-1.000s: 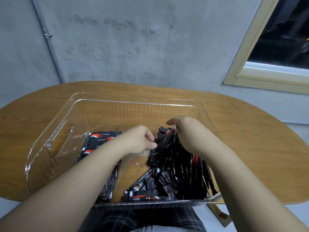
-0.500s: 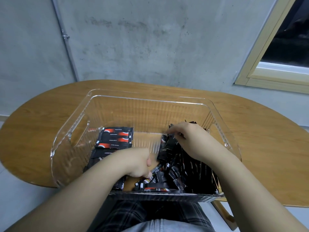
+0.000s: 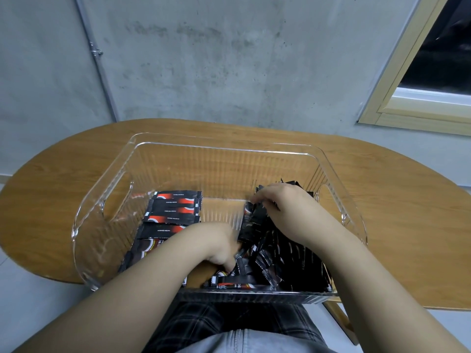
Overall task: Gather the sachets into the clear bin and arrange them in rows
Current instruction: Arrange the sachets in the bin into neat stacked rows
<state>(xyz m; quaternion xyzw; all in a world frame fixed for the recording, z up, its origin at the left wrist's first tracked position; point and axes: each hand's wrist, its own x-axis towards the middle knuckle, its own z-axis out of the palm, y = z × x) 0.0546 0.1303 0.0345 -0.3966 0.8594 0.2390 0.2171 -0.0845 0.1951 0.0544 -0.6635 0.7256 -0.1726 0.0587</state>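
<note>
Inside a clear bin (image 3: pixel 142 159) on a wooden table (image 3: pixel 397 200), two hands sort black sachets (image 3: pixel 285 253).

Left hand (image 3: pixel 216 245) reaches down among loose sachets, fingers curled, grip unclear. Right hand (image 3: pixel 283 202) pinches upright sachets at their tops. A flat row (image 3: pixel 173 210) lies left. Sachets look light, floppy and slick; best held by the edges. Forearms hide the near corners.

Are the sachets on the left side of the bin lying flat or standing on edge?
Lying flat. The left sachets show their printed faces upward, overlapping in a row along the clear bin floor.
</note>
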